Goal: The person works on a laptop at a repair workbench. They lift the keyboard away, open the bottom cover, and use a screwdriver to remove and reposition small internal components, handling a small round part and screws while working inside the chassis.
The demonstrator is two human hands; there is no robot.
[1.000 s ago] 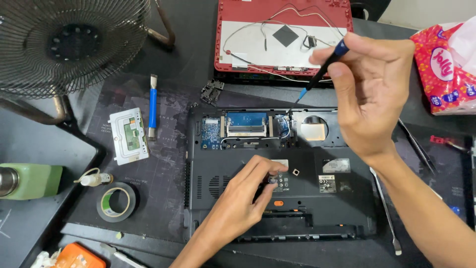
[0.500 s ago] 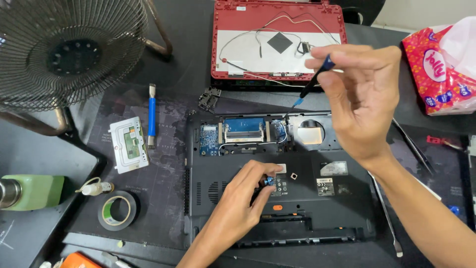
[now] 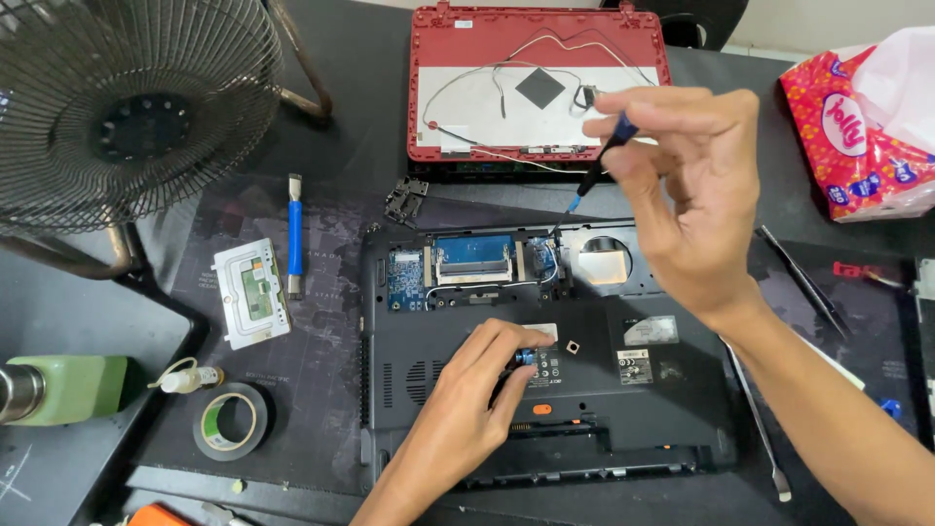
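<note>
Black plastic forms the underside of an opened laptop base, which is laid on a dark work mat with its memory bay and blue circuit boards exposed. The left hand is rested on the base, its thumb and fingers closed around a small blue part near the middle of the casing. The right hand is raised above the base's upper right corner, its fingers pinched shut on a slim blue-tipped screwdriver, whose tip is pointed down toward the rear edge of the base without touching it. A red laptop lid, inner side up with loose wires across it, is seen just behind the base. A detached touchpad board and a blue-handled tool are placed on the mat to the left, with a roll of dark tape nearer the front. A wire-guarded fan is stood at the far left, and a red tissue pack at the far right.
</note>
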